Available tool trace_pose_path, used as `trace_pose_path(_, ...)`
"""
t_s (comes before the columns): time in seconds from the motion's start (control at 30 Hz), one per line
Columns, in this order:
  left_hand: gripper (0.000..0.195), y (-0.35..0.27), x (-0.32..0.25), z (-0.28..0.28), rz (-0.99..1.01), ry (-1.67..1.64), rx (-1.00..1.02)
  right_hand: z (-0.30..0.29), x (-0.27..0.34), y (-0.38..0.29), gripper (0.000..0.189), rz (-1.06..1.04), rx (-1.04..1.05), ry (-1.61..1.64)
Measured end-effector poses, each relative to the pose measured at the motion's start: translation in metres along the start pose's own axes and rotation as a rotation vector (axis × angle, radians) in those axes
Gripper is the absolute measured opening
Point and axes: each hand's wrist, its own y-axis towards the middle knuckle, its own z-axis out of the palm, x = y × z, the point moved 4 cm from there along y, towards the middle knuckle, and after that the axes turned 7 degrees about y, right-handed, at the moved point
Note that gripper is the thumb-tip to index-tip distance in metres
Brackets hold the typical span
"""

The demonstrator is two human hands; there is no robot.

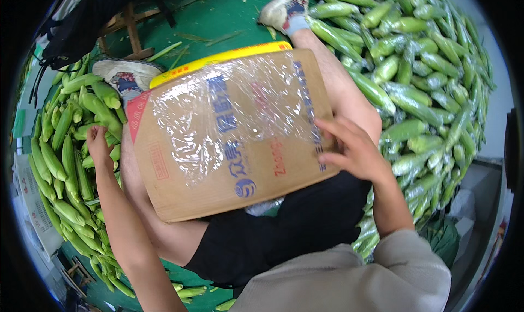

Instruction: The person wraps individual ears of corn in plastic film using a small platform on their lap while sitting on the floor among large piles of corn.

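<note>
A cardboard box (262, 156) with printed writing lies across my thighs, its upper face partly covered by a sheet of clear plastic film (192, 140) that is wrinkled and shiny. My right hand (354, 150) is at the box's right edge, thumb and fingers apart, with no object seen in it. To the left, my left hand (99, 145) reaches over a heap of ears of corn in green husks (61, 160). Its fingers are bent close together, and whether they grip an ear cannot be made out. A yellow printed packet or carton (229, 60) shows beyond the box's far edge.
On my right rises a large pile of film-wrapped ears of corn (409, 87). A wooden stool (133, 33) stands at the upper left beside dark cloth. Loose husk leaves (196, 37) lie on the green floor (229, 13). Several ears (190, 291) lie behind me.
</note>
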Motion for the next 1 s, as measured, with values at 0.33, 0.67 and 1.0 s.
trace_pose_path(0.33, 0.07, 0.019, 0.022, -0.003, -0.228, -0.561, -0.163, 0.02, -0.011, 0.005, 0.073, -0.042, -0.086, -0.164)
trace_pose_path(0.67, 0.061, -0.226, -0.176, -0.193, 0.568, -0.946, -0.351, -0.004, -0.03, 0.012, 0.063, 0.06, 0.081, 0.121)
trace_pose_path(1.0, 0.051, -0.279, -0.253, -0.201, 0.915, -0.458, -0.103, 0.016, -0.05, -0.005, 0.013, 0.119, -0.435, 0.704)
